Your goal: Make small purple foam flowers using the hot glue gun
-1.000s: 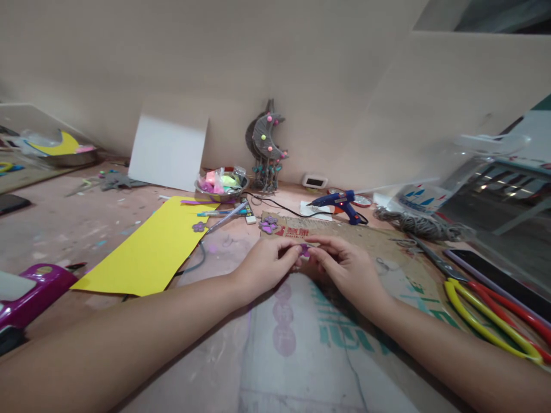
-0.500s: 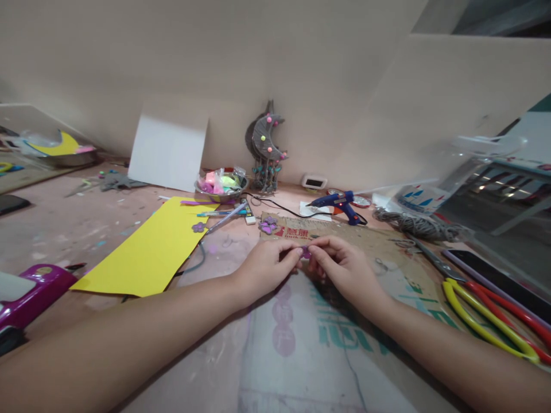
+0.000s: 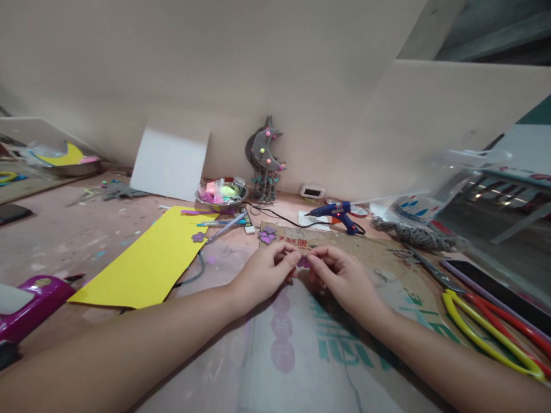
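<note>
Between my two hands is a small purple flower-like piece, mostly covered by fingers. My left hand pinches its left side with thumb and forefinger. My right hand pinches the right side the same way. Both hands are just above a cardboard sheet with printed letters, partly under a clear sheet. Just beyond the left hand lie grey-and-purple flower pieces. Another purple flower rests on the edge of yellow paper.
A blue glue gun with a lit red light lies behind the hands. Scissors, a phone and grey yarn are at right. A bowl of clay packets and a moon ornament stand at the back.
The whole view has tilted up slightly, so things sit lower in the picture. Both hands keep their pinch on the purple piece, with only slight finger movement.
</note>
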{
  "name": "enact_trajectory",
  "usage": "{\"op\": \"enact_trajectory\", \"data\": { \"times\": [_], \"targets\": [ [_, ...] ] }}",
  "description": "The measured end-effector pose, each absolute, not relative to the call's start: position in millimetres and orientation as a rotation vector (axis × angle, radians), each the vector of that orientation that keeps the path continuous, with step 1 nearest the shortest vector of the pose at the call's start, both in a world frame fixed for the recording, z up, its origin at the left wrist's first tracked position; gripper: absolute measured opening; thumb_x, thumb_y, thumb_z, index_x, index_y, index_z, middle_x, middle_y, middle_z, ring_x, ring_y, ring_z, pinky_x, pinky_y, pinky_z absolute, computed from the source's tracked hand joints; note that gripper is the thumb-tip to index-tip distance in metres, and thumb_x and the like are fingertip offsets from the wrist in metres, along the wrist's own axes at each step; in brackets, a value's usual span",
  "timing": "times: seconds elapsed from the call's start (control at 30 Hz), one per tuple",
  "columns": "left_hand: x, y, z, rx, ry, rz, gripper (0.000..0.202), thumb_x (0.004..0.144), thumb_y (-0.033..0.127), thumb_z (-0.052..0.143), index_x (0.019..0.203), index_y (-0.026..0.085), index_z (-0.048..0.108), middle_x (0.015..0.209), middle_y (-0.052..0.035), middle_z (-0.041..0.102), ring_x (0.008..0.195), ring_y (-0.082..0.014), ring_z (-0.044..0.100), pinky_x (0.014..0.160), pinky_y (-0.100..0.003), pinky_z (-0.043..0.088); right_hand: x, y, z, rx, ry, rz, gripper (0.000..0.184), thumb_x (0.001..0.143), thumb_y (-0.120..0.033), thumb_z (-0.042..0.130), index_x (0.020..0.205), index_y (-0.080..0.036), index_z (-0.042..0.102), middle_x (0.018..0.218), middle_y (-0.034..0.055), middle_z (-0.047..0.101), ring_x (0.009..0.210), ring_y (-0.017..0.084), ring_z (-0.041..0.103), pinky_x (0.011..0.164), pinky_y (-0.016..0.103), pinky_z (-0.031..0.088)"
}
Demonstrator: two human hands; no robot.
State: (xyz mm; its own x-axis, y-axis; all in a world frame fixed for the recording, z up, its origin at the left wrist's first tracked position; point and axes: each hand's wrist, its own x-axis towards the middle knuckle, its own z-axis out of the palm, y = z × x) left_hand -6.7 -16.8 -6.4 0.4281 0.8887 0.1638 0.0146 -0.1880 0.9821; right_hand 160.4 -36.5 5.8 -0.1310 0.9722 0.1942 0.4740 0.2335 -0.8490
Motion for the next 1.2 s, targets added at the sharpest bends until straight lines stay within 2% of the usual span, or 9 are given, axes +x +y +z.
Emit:
{"op": "enact_trajectory", "data": {
  "times": [0.17,0.33,0.43,0.73,0.97,1.2],
  "targets": [
    [-8.3,-16.5,-7.1,1.671,0.867,0.969,0.022,0.085,0.035,0.046,0.081,0.016,0.056,0.061,0.0025,0.052,0.058,-0.0099,0.050,0.054,-0.021,0.039,160.2,-37.5,8.7,-1.339,-1.756,0.837,0.022,0.082,-0.040,0.051,0.080,-0.018,0.056,0.055,-0.0023,0.057,0.044,0.010,0.048,0.044,0.021,0.039],
    [-7.8,-16.9,-4.1,1.639,0.880,0.955,0.021,0.084,0.033,0.047,0.081,0.016,0.057,0.064,0.0016,0.054,0.059,-0.0100,0.051,0.057,-0.021,0.041,160.7,-37.9,10.8,-1.334,-1.754,0.807,0.028,0.086,-0.042,0.045,0.079,-0.018,0.057,0.054,-0.0031,0.053,0.044,0.009,0.047,0.044,0.021,0.039],
    [-6.9,-17.3,-3.4,1.605,0.872,0.970,0.019,0.083,0.032,0.048,0.081,0.015,0.057,0.066,0.0012,0.055,0.060,-0.0099,0.052,0.058,-0.021,0.042,160.6,-36.6,10.6,-1.373,-1.756,0.788,0.025,0.084,-0.041,0.049,0.084,-0.018,0.059,0.051,-0.0036,0.052,0.042,0.010,0.046,0.043,0.022,0.038],
    [-4.3,-15.2,-9.6,1.475,0.814,0.962,0.020,0.083,0.034,0.050,0.080,0.015,0.054,0.067,0.0002,0.055,0.059,-0.0093,0.052,0.059,-0.022,0.044,160.9,-34.1,6.1,-1.374,-1.808,0.797,0.025,0.084,-0.041,0.048,0.079,-0.019,0.056,0.056,-0.0019,0.057,0.046,0.011,0.050,0.045,0.022,0.039],
    [-7.7,-14.2,-7.6,1.603,0.887,0.976,0.027,0.085,0.039,0.044,0.078,0.016,0.055,0.058,0.0030,0.048,0.053,-0.0090,0.045,0.049,-0.020,0.035,158.8,-34.8,7.7,-1.372,-1.844,0.780,0.021,0.083,-0.037,0.047,0.078,-0.019,0.056,0.053,-0.0031,0.057,0.045,0.010,0.049,0.047,0.022,0.040],
    [-8.3,-16.2,-1.0,1.664,0.912,0.980,0.022,0.082,0.035,0.048,0.074,0.016,0.057,0.065,0.0019,0.053,0.061,-0.0102,0.048,0.058,-0.020,0.037,158.7,-36.5,9.8,-1.362,-1.888,0.732,0.020,0.083,-0.035,0.048,0.076,-0.019,0.058,0.058,-0.0017,0.059,0.050,0.011,0.052,0.049,0.021,0.041]
  ]
}}
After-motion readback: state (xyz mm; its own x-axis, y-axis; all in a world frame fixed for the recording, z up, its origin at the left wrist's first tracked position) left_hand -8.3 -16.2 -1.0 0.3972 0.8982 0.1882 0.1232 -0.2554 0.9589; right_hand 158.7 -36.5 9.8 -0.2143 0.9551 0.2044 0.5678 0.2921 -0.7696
